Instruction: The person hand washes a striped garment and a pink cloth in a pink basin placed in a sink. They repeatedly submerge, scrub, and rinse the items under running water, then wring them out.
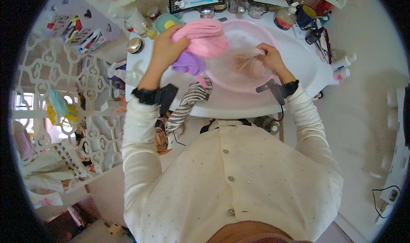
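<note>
A folded pink cloth (205,37) is gripped by my left hand (168,47) above the left rim of a pink plastic basin (224,84). Just below that hand a purple cloth (188,63) hangs or lies; whether the hand holds it too is unclear. My right hand (271,57) pinches a thin beige, sheer fabric (251,65), part of which lies in the cloudy, sudsy water. The basin sits in a white washbasin (294,60). A striped black-and-white cloth (189,103) drapes over the washbasin's front edge, below the purple one.
A pump bottle (285,17), a dark bottle (314,35) and small tubes crowd the right rim. Along the back stands a black mesh basket (198,1) with a toothpaste tube. A round gold-lidded jar (135,45) and a clear bottle (128,76) are on the left.
</note>
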`<state>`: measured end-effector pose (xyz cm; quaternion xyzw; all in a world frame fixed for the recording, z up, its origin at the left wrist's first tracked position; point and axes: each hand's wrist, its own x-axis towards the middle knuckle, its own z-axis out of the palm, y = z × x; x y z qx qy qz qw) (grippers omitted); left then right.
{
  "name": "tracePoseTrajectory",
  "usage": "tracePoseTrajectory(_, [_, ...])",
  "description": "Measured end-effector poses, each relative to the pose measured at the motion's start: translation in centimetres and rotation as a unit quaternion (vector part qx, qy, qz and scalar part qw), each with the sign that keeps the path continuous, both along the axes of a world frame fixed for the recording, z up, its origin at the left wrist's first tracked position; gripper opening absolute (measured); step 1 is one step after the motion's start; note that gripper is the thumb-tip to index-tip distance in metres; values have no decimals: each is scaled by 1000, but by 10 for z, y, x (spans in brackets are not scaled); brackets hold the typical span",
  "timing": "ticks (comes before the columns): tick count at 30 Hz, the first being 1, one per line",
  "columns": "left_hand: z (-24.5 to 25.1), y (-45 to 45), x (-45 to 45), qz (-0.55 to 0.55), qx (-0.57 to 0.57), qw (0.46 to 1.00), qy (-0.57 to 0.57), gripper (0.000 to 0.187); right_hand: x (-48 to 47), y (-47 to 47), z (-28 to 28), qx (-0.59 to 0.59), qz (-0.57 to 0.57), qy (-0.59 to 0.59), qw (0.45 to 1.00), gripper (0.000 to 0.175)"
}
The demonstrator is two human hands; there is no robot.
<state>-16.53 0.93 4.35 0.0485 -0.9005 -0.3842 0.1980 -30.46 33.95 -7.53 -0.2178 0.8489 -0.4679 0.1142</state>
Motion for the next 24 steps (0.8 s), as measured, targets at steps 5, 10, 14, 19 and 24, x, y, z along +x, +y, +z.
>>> tracePoseTrajectory(5, [-64, 55, -88, -17, -70, 995, -75, 53, 17, 7, -12, 135, -22, 283, 949, 35])
tracePoseTrajectory(10, [-118, 88, -105, -154, -257, 927, -226, 79, 18, 14, -7, 256, 21, 201, 945, 37])
tracePoseTrajectory(14, [-132, 99, -99, -264, -392, 833, -289, 95, 23, 4, -21, 320, 171, 271, 891, 52])
tracePoseTrajectory(19, [-143, 95, -108, -277, -421, 789, -351, 107, 32, 4, -44, 366, 174, 328, 853, 64])
tracePoseTrajectory(24, [-164, 78, -128, -291, -317, 759, -488, 100, 7, 3, -25, 312, 248, 145, 906, 51])
